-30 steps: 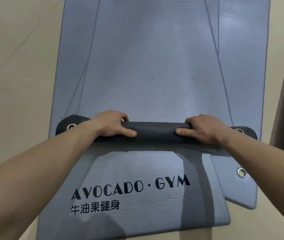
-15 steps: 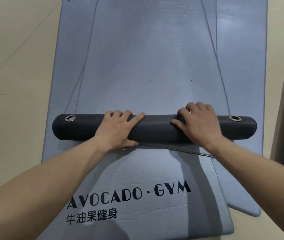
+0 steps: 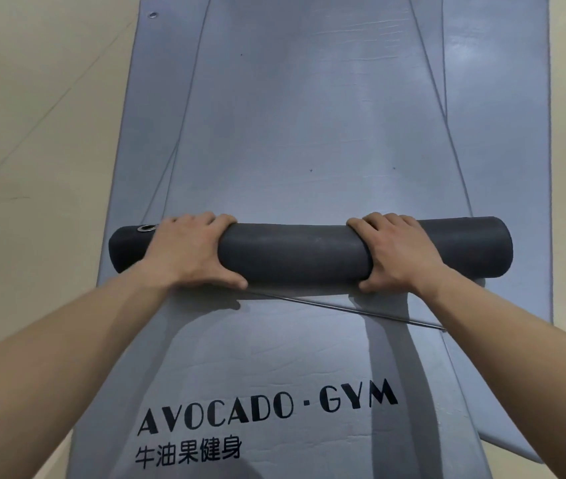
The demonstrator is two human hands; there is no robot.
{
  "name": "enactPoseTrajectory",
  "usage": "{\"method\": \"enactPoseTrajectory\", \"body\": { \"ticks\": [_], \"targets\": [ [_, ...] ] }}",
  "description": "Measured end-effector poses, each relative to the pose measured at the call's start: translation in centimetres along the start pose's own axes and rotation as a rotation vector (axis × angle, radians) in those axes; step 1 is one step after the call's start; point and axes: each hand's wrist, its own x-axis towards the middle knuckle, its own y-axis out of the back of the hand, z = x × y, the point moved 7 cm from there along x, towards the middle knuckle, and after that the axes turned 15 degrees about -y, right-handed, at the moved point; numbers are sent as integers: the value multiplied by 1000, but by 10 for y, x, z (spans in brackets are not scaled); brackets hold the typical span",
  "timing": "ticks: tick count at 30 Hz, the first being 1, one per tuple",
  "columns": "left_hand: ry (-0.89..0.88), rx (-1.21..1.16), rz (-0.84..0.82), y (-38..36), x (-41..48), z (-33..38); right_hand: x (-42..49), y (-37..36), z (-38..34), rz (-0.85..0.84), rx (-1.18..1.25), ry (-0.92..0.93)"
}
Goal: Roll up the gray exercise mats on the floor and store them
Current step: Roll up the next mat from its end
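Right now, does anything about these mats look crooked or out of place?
Yes. The flat mats under the roll are stacked askew: their long edges fan out, one end edge runs diagonally just below the roll, and a corner sticks out at the lower right.

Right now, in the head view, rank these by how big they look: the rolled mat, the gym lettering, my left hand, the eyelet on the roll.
1. rolled mat
2. gym lettering, though it lies nearer the camera
3. left hand
4. eyelet, clearly smallest
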Motion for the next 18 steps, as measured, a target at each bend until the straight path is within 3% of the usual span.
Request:
{"method": "enactPoseTrajectory", "body": {
  "ticks": [9,12,18],
  "targets": [
    [56,-8,-176,16,8,-18,0,4,-3,-4,18,-22],
    [67,-112,-228,6,8,-20,2,1,-9,-53,-3,-16],
    [-143,187,132,-20,6,38,12,3,-8,-139,39,-5]
  ]
}}
